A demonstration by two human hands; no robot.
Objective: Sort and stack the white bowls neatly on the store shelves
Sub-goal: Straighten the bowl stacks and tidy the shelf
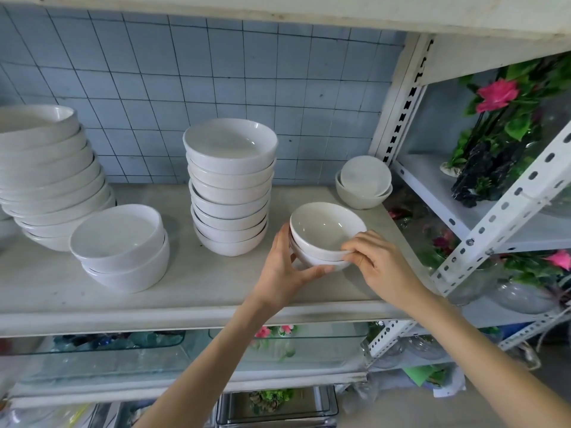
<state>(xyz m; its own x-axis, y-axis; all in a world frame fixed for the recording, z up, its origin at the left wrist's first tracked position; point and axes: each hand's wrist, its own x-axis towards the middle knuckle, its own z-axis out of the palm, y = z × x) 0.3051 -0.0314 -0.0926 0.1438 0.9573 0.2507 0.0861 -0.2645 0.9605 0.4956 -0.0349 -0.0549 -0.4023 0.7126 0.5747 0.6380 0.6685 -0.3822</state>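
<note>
A small stack of two white bowls (324, 233) sits near the right front of the pale shelf (191, 285). My left hand (285, 270) cups its left side, thumb under the lower bowl's front. My right hand (375, 264) pinches the near right rim of the stack. A tall stack of several white bowls (230, 183) stands just left of it, at the shelf's middle. Two larger nested bowls (120, 245) sit front left, and a leaning tall stack (52, 177) fills the far left. Two small bowls (364, 182) rest at the back right, the upper one tilted.
A blue tiled wall backs the shelf. A white perforated metal post (401, 103) borders the right end, with artificial flowers (500, 118) and glass vases (522, 296) on the neighbouring rack. Glass trays (117, 344) lie on the shelf below. A board hangs low overhead.
</note>
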